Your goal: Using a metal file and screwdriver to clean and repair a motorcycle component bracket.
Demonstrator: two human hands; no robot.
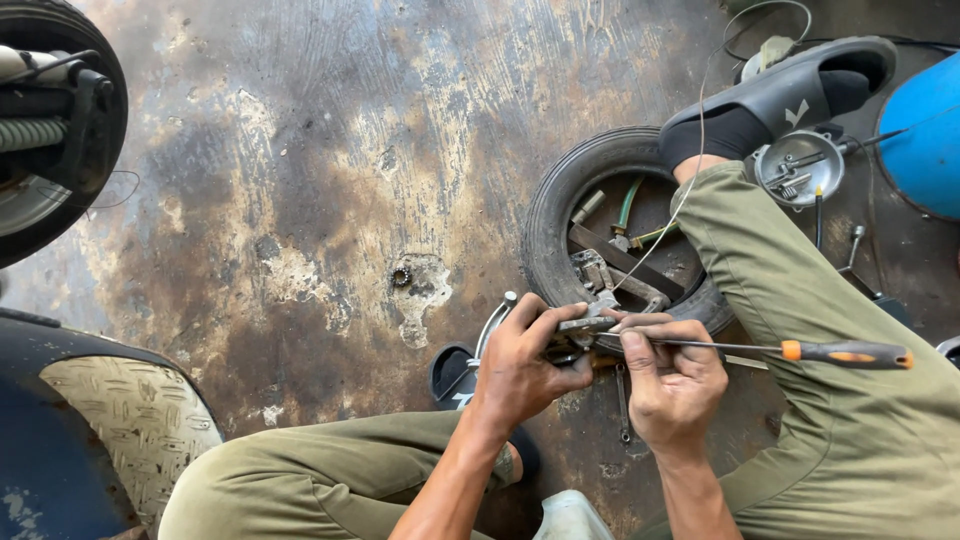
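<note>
My left hand grips a small greasy metal lever assembly with a curved chrome lever sticking out to the left. My right hand pinches a long screwdriver shaft close to that part; its black and orange handle points right over my knee. Both hands meet above the stained floor, between my olive-trousered legs. A thin wire runs up from the assembly.
A small tyre holding tools and metal scraps lies just beyond my hands. A small gear sits on the oily concrete. A scooter wheel and footboard stand left; a blue drum and round metal housing are at right.
</note>
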